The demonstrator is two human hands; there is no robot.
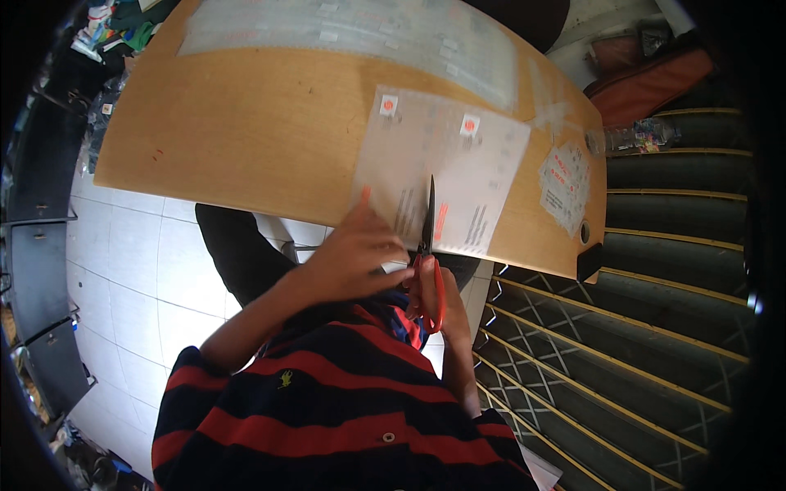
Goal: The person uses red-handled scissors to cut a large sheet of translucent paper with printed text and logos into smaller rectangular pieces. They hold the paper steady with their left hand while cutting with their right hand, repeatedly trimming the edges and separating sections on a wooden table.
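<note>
A frosted plastic sheet (434,139) with orange and black print lies at the table's near edge. My right hand (427,290) is closed round the red handles of a pair of scissors (431,213). Their dark blades point away from me over the sheet's near part and look almost together; whether they touch the sheet I cannot tell. My left hand (360,250) is at the sheet's near left corner, beside the scissors. Its thumb and fingers reach right and stand apart, slightly blurred.
Across the far side of the wooden table (237,123) lies a long layer of clear plastic sheets (352,33). Small printed pieces (565,184) rest at the right, near a plastic bottle (634,137). A folding metal gate (606,344) stands to the right.
</note>
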